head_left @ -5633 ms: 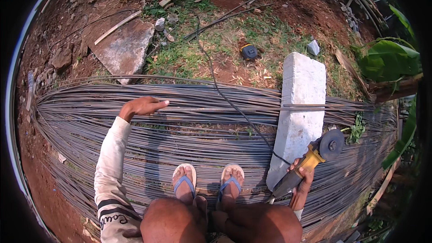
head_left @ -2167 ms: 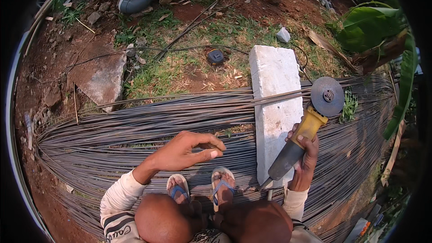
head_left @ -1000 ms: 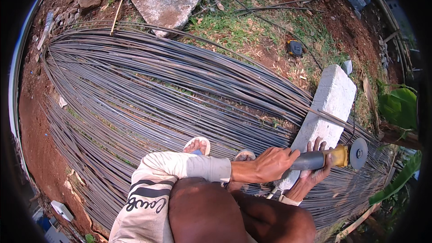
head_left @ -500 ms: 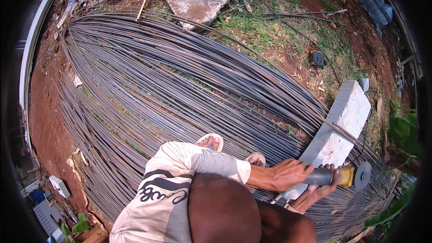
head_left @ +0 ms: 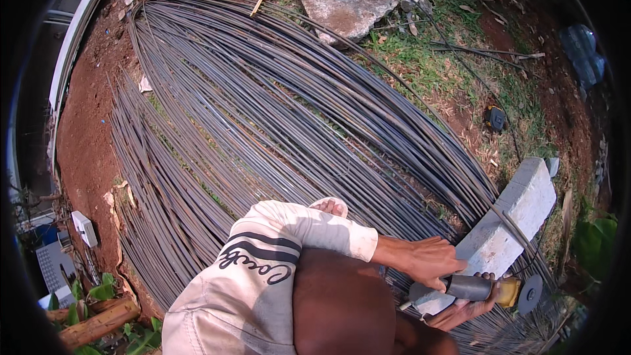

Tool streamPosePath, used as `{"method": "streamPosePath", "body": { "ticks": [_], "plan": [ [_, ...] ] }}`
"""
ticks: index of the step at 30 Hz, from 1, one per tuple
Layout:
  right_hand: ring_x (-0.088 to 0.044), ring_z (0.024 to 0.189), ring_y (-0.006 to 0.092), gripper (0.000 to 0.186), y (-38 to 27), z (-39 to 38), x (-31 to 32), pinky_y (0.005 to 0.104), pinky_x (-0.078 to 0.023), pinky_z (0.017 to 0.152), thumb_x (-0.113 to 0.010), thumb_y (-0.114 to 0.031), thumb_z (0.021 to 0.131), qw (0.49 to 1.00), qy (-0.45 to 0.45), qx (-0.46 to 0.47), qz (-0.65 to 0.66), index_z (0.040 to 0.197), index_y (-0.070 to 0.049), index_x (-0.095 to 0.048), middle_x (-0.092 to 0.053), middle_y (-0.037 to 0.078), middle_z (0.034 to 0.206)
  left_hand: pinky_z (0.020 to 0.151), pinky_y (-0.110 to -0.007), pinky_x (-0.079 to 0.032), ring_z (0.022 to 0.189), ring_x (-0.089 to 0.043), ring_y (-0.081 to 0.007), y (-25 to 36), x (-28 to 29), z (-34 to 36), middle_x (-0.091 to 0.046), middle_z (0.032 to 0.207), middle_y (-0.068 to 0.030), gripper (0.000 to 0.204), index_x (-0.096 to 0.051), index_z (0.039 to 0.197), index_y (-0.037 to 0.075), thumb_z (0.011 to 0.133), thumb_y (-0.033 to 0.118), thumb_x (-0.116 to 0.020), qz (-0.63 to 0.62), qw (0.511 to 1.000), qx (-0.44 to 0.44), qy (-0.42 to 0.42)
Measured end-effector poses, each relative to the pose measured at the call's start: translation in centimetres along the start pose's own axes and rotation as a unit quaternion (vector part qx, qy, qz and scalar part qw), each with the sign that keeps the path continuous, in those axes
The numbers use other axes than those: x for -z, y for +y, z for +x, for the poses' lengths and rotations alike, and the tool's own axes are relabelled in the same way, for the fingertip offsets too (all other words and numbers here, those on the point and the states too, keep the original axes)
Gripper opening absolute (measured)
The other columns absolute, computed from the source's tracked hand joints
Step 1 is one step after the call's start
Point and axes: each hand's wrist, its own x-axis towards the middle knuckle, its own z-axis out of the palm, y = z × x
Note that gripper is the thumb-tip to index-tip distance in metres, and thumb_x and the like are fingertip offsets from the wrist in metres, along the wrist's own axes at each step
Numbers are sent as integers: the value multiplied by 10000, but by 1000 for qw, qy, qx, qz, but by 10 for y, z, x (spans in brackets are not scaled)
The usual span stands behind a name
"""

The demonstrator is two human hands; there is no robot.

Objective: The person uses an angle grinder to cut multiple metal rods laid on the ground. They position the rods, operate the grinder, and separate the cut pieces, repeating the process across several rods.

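**Grinder gripped two-handed at the concrete block, set up for a cut**

Step in hand, my read: positioning the angle grinder (head_left: 483, 288) before a cut, not cutting yet. No sparks visible; can't tell if the disc spins.

- Left hand (head_left: 430, 261): grip clenched over the grey body of the grinder, from above.
- Right hand (head_left: 460, 312): grip wrapped around the same body from below, fingers curled under it.
- Grinder sits just below the near end of the white concrete block (head_left: 509, 230), touching or nearly so, can't tell which.
- Long axis roughly horizontal in view, disc (head_left: 530, 294) end pointing to the person's right, past the block's lower corner.
- One steel rod (head_left: 519, 233) lies across the block; the big rebar bundle (head_left: 263, 125) spreads left and above it.

Next move likely calls for swinging the disc up toward the rod on the block, keeping both hands firm, and keeping the foot (head_left: 328, 207) left of the block out of the way.
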Motion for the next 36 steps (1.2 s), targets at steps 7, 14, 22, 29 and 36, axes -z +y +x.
{"method": "streamPosePath", "body": {
  "ticks": [7, 14, 22, 29, 36],
  "plan": [
    [-684, 904, 235, 300, -6, -7, 14, 401, -612, 814, -744, -216, 990, 997, -62, 7, 43, 1120, 40, -658, -691, 121, 1015, 968, -485, -524, 1169, -641, -330, -145, 70, -48, -674, 1218, -130, 422, -686, 1298, 97, 895, 170, -787, 417, 889, 89, 169],
    [-656, 915, 204, 402, -1, -13, 6, 374, -599, 793, -765, -208, 936, 999, -31, -2, 13, 1247, -27, -585, -657, 86, 1050, 993, -463, -506, 1122, -681, -289, -205, 107, -78, -718, 1256, -102, 356, -719, 1319, 122, 967, 136, -674, 475, 869, 59, 127],
    [-647, 938, 190, 460, -9, -6, 24, 375, -574, 828, -793, -252, 921, 1000, -10, 9, -14, 1235, 13, -586, -651, 73, 1053, 612, -386, -519, 728, -624, -233, -161, 128, -90, -575, 895, -44, 507, -632, 1426, 222, 941, 91, -703, 435, 885, -55, 155],
    [-675, 915, 200, 418, -12, 17, 47, 339, -594, 832, -785, -278, 971, 999, 17, -9, -51, 1257, -5, -652, -683, 87, 1013, 456, -312, -443, 596, -535, -125, -51, 143, -80, -493, 802, -3, 473, -676, 1408, 172, 944, 91, -713, 380, 889, -178, 182],
    [-603, 1287, 470, 839, 22, 45, 128, 608, -561, 1105, -660, -381, 998, 868, -251, 300, -305, 1650, -6, -287, -405, 321, 1548, 471, -348, -514, 663, -705, -165, 11, 140, -46, -636, 908, -30, 407, -674, 1367, 117, 961, 96, -660, 443, 881, -67, 154]
  ]
}}
